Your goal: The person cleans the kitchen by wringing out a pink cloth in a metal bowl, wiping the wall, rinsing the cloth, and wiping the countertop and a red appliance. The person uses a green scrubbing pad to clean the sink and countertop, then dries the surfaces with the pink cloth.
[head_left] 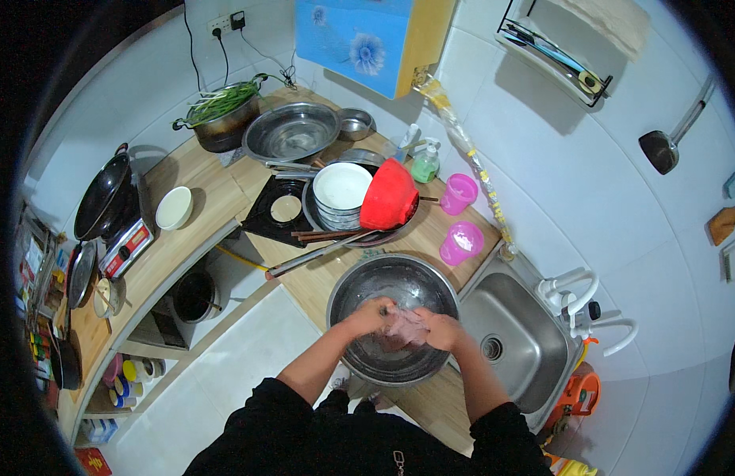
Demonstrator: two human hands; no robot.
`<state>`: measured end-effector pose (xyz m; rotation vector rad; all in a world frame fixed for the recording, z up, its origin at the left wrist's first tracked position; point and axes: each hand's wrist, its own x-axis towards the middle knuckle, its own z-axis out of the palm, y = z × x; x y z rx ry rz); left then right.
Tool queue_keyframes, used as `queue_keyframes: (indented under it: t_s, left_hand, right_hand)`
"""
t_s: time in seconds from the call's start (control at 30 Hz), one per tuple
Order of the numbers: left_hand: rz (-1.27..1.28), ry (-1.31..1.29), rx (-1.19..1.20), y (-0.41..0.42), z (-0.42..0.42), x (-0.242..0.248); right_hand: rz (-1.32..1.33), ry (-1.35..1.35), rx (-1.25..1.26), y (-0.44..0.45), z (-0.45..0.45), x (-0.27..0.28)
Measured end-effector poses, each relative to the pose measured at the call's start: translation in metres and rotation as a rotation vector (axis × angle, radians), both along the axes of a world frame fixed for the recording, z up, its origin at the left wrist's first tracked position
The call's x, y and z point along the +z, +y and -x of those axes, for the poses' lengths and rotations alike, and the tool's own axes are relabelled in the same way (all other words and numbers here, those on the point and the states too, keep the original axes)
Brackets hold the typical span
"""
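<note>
In front of me a large round stainless-steel basin (pixel 367 373) rests on the wooden counter, wet and shiny inside. My left hand (pixel 370 316) and my right hand (pixel 442 330) are both over the basin's inside. Between them they grip a soft, limp pinkish piece (pixel 406 328), one at each side. Whether it is raw meat or wet cloth I cannot tell, since the hands and some blur hide part of it. The basin's bottom beneath it is partly hidden.
To the right is a steel sink (pixel 522 351) with white taps (pixel 573 291). Behind the basin stand stacked white bowls (pixel 342 184), a red bowl (pixel 386 193), pink cups (pixel 461 243) and a soap bottle (pixel 426 165). A long-handled utensil (pixel 320 256) juts over the counter's left edge.
</note>
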<state>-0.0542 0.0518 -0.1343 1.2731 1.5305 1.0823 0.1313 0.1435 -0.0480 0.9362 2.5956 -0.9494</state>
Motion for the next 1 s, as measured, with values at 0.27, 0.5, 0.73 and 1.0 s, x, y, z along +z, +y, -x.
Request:
queue_keyframes:
  t_s: [0.27, 0.5, 0.73, 1.0]
  left_hand:
    - [-0.034, -0.229, 0.051, -0.002, 0.026, 0.097]
    - [-0.125, -0.033, 0.083, -0.006, 0.033, 0.134]
    - [-0.092, 0.535, -0.160, -0.040, 0.014, 0.099]
    - [0.258, 0.445, -0.550, -0.064, -0.011, 0.050]
  right_hand:
    - [-0.353, -0.057, -0.151, 0.006, -0.014, 0.073]
    - [-0.382, -0.073, -0.231, 0.025, -0.016, 0.094]
    - [-0.072, 0.267, 0.002, 0.011, -0.050, 0.012]
    - [-0.044, -0.027, -0.027, -0.022, -0.015, -0.006]
